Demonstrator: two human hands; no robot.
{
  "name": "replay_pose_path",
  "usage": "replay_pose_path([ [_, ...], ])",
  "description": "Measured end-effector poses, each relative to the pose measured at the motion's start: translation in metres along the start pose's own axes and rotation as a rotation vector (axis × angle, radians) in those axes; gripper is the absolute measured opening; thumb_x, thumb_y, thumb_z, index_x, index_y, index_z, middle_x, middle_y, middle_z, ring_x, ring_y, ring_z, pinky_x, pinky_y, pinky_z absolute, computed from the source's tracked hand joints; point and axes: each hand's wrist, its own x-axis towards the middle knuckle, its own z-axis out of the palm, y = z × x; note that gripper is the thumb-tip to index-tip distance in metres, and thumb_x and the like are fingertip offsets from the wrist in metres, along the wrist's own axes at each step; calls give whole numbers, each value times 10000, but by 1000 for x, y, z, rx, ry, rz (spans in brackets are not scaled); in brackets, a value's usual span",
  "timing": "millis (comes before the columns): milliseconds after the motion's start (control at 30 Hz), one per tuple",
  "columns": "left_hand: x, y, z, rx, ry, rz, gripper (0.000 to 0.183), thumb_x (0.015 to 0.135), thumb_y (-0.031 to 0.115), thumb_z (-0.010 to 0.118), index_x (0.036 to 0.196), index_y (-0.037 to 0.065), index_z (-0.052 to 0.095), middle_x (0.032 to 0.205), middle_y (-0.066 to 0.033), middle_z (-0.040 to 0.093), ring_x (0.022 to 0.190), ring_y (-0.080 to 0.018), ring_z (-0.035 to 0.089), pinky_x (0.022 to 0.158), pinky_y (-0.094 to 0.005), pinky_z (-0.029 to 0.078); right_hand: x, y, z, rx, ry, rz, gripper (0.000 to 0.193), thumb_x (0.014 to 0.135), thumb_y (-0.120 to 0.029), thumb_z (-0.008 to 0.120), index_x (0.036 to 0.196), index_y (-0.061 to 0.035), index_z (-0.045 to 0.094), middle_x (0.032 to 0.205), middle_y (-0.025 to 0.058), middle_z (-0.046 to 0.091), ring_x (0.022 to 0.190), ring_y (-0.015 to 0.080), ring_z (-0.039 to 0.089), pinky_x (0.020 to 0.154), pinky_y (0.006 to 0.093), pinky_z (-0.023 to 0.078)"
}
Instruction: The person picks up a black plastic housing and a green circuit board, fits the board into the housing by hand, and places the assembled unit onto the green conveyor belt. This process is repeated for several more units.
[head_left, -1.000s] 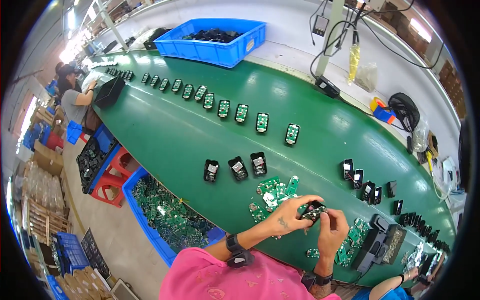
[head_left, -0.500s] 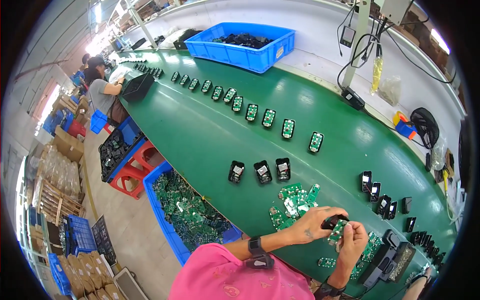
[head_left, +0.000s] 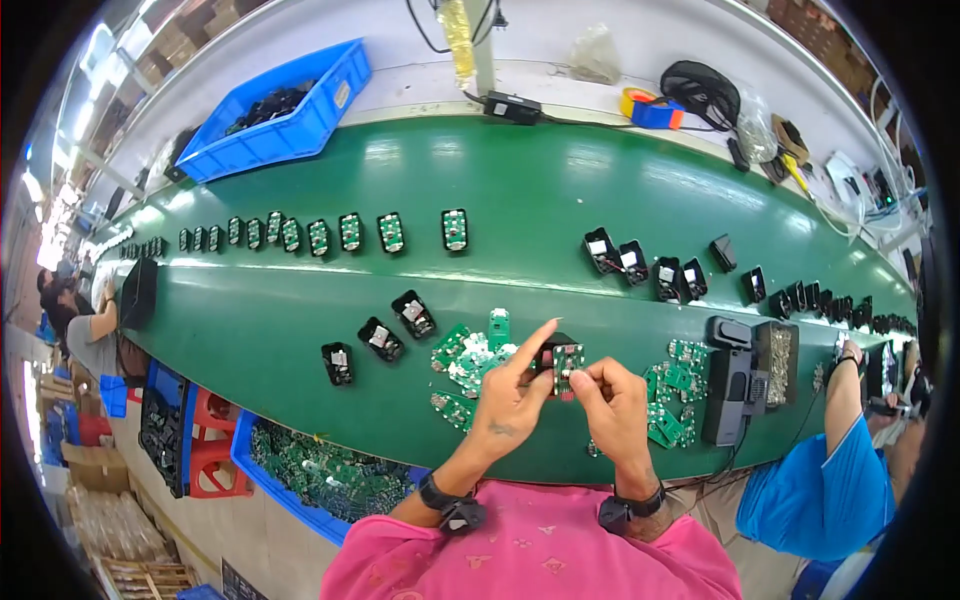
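Circuit board (head_left: 569, 359) between the hands (head_left: 505, 405) (head_left: 617, 408); left index finger (head_left: 534, 346) extended

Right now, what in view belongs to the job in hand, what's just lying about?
In the job:
green circuit board, in right hand
black casing, in left hand
loose circuit boards

Likely just lying about:
clear plastic bag
round black mesh item

Along the ledge behind the green table, we identify, from left to right, a black power adapter (head_left: 513, 108), a crumpled clear bag (head_left: 595, 55) and a black mesh object (head_left: 703, 92). At the right we note a seated person in blue (head_left: 815, 500); at the lower left, red stools (head_left: 207, 453).
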Motion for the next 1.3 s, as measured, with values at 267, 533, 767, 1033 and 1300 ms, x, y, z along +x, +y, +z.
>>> replay_pose_path([
  [267, -3, 2, -8, -292, -177, -78, 580, 912, -69, 517, 1473, 11, 395, 1333, -120, 547, 1134, -152, 587, 947, -289, 498, -1, 1, -8, -109, -59, -71, 228, 917, -119, 671, 757, 20, 587, 578, 50, 568, 508, 94, 491, 477, 293, 382],
  [533, -2, -8, 7, -283, -59, -3, 579, 888, -91, 531, 1434, 96, 498, 1180, -99, 651, 924, -84, 642, 726, -232, 527, -6, -5, -15, 246, -228, 151, 214, 940, -141, 647, 786, 3, 614, 600, -46, 513, 541, 21, 434, 472, 224, 326],
  [767, -5, -7, 10, 22, 74, 81, 544, 856, -117, 532, 1359, 83, 582, 1082, -99, 682, 868, -116, 659, 770, -253, 532, 1, -6, -15, -3, -202, 66, 235, 924, -154, 665, 770, 19, 627, 540, 18, 517, 492, 57, 440, 450, 269, 326],
  [1033, -5, -7, 5, -453, -90, -7, 487, 954, -27, 512, 1433, 27, 441, 1301, -124, 568, 1133, -173, 597, 845, -309, 560, 6, 1, -7, -166, -101, -7, 258, 904, -162, 682, 731, 11, 602, 550, 114, 560, 450, 197, 523, 456, 343, 384],
  [1300, 2, -22, 7, -210, 45, -40, 336, 990, 102, 569, 1308, 4, 527, 1193, -141, 652, 1074, -177, 634, 807, -309, 587, 3, 9, 0, -196, -41, -34, 220, 889, -160, 705, 767, -15, 592, 546, 90, 567, 471, 200, 566, 476, 334, 418],
])
